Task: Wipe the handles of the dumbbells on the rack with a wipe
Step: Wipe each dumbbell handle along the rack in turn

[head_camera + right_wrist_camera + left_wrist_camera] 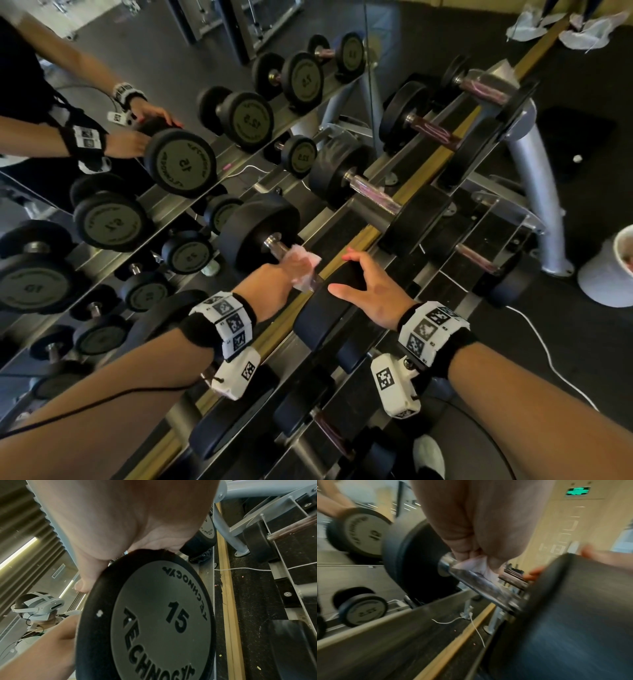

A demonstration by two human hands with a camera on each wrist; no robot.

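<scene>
Your left hand (270, 284) wraps a crumpled pale-pink wipe (303, 265) round the chrome handle (481, 585) of the black 15 dumbbell (258, 226) on the grey metal rack (534, 161). Your right hand (371, 294), fingers spread and relaxed, rests on its near head (154, 622), gripping nothing.

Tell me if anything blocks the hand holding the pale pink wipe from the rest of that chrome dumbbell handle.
Nothing visible does. The left hand already grips the pale pink wipe around the chrome dumbbell handle; the right hand rests on the near black weight head, off the bar.
</scene>
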